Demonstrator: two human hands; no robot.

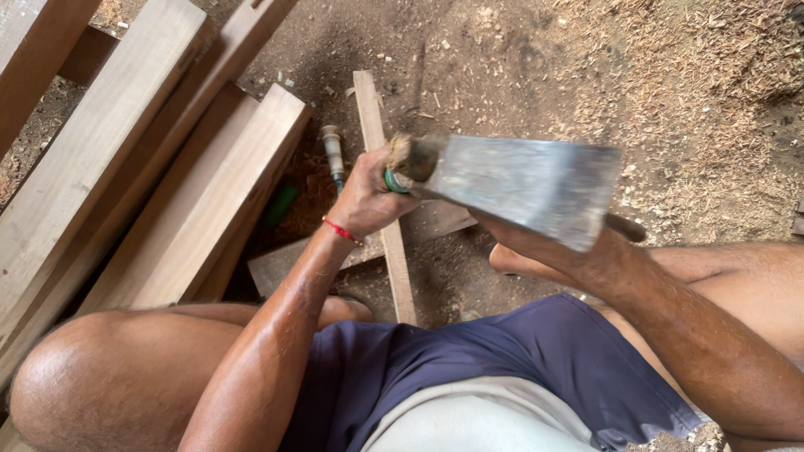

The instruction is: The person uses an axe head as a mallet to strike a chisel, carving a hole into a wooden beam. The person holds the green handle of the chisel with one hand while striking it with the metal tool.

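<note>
My left hand (367, 197), with a red thread around its wrist, is closed on a green-handled chisel (390, 181). The chisel is held over a narrow wooden strip (400, 276) lying on the dirt floor. My right hand (525, 238) is mostly hidden behind the broad grey metal head of a hatchet (523, 186), which it holds raised and level. The hatchet's blunt end, with its wood plug, sits right beside the chisel's top. A bit of brown handle (626, 227) pokes out past the blade.
A second chisel (333, 149) lies on the ground beyond my left hand. Several long planks (201, 209) are stacked at the left. A flat board (280, 269) lies under the strip. Sawdust and shavings (695, 92) cover the ground at the right. My bare knees flank the work.
</note>
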